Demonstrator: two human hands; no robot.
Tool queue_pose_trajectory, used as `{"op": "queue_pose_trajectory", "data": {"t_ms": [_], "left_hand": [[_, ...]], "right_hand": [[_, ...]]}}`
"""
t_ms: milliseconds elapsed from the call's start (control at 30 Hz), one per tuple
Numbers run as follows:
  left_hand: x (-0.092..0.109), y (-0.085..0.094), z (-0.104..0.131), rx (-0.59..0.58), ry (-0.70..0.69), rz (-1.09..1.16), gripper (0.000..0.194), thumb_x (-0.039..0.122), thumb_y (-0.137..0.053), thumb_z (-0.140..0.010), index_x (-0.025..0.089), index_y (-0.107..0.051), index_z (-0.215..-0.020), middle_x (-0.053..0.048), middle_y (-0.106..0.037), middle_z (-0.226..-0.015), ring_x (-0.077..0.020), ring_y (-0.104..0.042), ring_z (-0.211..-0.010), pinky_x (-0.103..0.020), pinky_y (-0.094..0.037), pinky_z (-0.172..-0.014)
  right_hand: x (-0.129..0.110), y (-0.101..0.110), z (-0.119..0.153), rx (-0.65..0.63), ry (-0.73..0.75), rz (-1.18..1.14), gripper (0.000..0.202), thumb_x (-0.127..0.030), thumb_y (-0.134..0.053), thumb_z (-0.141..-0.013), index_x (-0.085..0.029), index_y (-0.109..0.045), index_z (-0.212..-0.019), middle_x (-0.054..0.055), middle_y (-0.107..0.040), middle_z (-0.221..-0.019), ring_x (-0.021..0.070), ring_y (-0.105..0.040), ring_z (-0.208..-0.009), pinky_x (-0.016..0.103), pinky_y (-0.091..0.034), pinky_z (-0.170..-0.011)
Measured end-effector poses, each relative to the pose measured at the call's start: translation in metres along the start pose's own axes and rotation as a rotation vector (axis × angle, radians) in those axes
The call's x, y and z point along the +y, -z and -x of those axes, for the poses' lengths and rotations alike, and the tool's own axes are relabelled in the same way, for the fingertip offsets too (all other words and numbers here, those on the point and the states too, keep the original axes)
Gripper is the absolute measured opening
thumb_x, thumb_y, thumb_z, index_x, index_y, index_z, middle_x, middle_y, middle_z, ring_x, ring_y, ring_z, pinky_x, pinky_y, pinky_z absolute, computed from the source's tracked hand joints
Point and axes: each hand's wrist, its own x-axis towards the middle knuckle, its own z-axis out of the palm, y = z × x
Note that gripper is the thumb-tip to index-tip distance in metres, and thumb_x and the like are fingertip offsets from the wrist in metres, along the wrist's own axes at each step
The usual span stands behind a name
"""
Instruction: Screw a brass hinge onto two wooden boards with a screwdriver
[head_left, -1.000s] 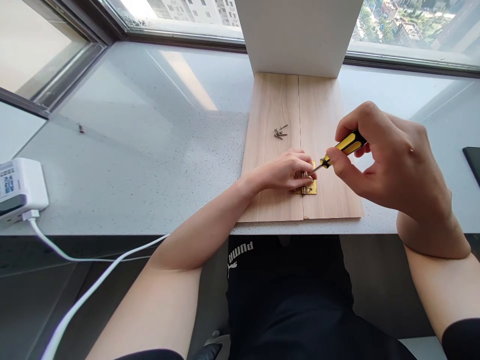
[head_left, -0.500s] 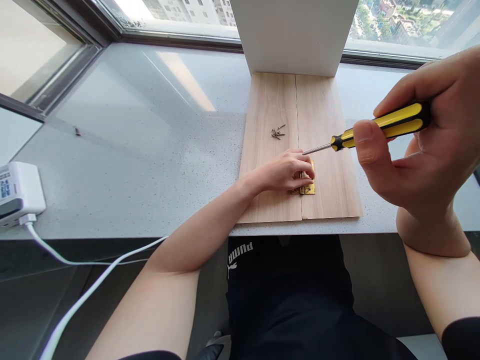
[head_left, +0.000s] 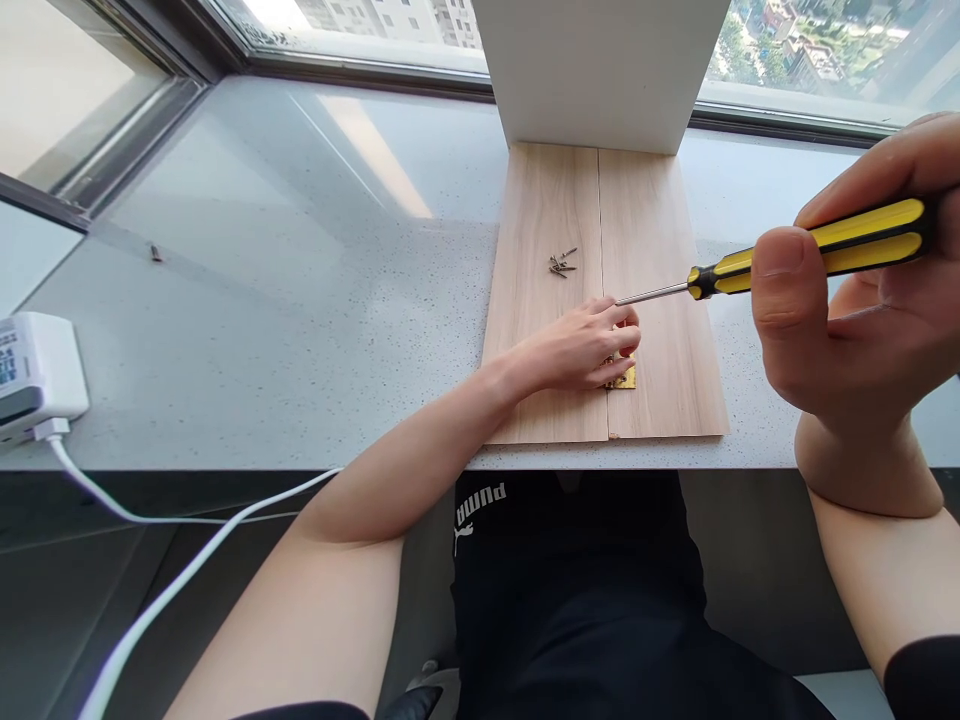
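Pale matt wood-grain boards (head_left: pixel 660 220), shiny brassy metal hinge (head_left: pixel 628 378), glossy speckled countertop (head_left: pixel 337 300).

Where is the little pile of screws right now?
In the head view, the screws lie on the left wooden board, just beyond the left hand.

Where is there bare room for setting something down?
Bare: the speckled white countertop between the white adapter and the pale wooden boards, and the right board's far part. Crowded: around the left hand over the gold metal hinge, with the yellow-black screwdriver above and silvery screws beyond.
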Motion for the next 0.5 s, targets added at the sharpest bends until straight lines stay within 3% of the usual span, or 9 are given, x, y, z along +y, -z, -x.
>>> {"op": "queue_pose_trajectory", "data": {"t_ms": [333,500], "left_hand": [[-0.002,-0.003,-0.001,0.017,0.017,-0.076,0.041,0.041,-0.059,-0.128,0.018,-0.085,-0.106,-0.019,-0.078,-0.139,-0.0405,-0.07,-0.134,-0.059,-0.058,-0.121],[-0.016,0.012,0.003,0.114,0.157,0.037,0.031,0.035,-0.057,-0.126,0.017,-0.079,-0.113,-0.018,-0.078,-0.131,-0.0376,-0.071,-0.124,-0.063,-0.059,-0.121]], "right_hand": [[-0.001,-0.002,0.0,0.0,-0.027,0.064,0.025,-0.051,-0.067,-0.112,-0.031,-0.076,-0.1,0.008,-0.071,-0.098,0.0272,-0.063,-0.082,0.045,-0.055,-0.069],[0.005,-0.001,0.0,0.048,0.009,0.031,0.028,-0.05,-0.064,-0.113,-0.028,-0.075,-0.1,0.008,-0.065,-0.091,0.0246,-0.057,-0.073,0.046,-0.044,-0.068]]}}
